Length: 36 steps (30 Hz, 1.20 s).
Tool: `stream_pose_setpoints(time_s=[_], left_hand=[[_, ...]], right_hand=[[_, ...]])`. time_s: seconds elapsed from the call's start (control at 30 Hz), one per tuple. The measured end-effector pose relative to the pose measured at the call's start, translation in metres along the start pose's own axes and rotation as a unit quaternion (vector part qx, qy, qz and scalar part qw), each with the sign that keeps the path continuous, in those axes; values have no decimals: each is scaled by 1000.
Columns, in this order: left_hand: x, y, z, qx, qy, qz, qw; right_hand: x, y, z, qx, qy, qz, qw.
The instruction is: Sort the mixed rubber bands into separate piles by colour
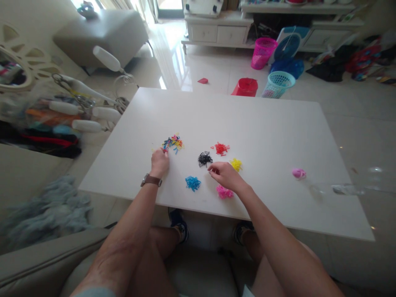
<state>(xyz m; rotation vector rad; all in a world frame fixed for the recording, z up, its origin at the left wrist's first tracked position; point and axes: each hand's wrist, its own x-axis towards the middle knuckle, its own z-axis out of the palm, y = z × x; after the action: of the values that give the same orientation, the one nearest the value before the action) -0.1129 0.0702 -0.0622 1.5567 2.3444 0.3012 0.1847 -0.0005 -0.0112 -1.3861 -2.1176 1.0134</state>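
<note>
My left hand (160, 162), with a brown-strapped watch on its wrist, is closed at the near edge of a mixed-colour pile of small rubber bands (173, 142). A bit of red shows by its fingertips; what it grips is unclear. My right hand (223, 172) is closed in a pinch just below the black rubber bands (204, 159), and anything in its fingers is too small to name. Around it lie piles of red bands (222, 148), yellow bands (236, 164), pink bands (225, 192) and, to the left, blue bands (193, 183).
The piles rest on a white table (262, 128). A pink-purple item (298, 173) and a clear, glassy object (340, 189) lie toward its right end. Beyond the far edge stand a red bin (246, 87), a light-blue basket (279, 84) and a pink basket (262, 53).
</note>
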Motion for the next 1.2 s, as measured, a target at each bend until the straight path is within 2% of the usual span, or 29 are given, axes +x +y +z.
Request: stream_pose_setpoints(time_s=[0.1, 0.2, 0.33, 0.4, 0.47, 0.53, 0.63, 0.7, 0.77, 0.9, 1.03, 1.1, 1.2], left_hand=[[1, 0, -8, -33, 5, -4, 999], [1, -3, -13, -66, 36, 5, 997], [1, -9, -21, -58, 75, -26, 995], [-4, -5, -26, -62, 97, -29, 993], [-17, 7, -32, -99, 104, 3, 990], [-38, 25, -35, -192, 67, 52, 978], [-76, 57, -32, -403, -49, 89, 910], [-99, 74, -29, -469, -103, 101, 871], [-115, 88, -29, -494, -137, 115, 851], [-131, 104, -34, -507, -173, 135, 833], [-137, 109, -36, -517, -189, 133, 824], [-137, 108, -32, -520, -185, 126, 824], [-131, 105, -24, -520, -156, 111, 833]], right_hand=[[-4, 0, -7, -4, 11, 1, 1000], [-10, -3, -15, -16, 12, 0, 1000], [-19, -6, -21, -32, 8, -15, 999], [-20, -6, -23, -34, 19, -12, 999], [-20, -5, -24, -40, 36, -1, 999], [-18, -5, -26, -41, 60, 9, 997], [-15, -9, -28, 16, 104, 26, 994], [-12, -12, -29, 88, 125, 39, 987], [-10, -14, -29, 164, 126, 42, 977], [-8, -18, -25, 279, 94, 13, 956], [-8, -19, -24, 300, 112, 7, 947], [-8, -13, -29, 283, 143, 25, 948], [-10, 7, -47, 234, 252, 83, 936]])
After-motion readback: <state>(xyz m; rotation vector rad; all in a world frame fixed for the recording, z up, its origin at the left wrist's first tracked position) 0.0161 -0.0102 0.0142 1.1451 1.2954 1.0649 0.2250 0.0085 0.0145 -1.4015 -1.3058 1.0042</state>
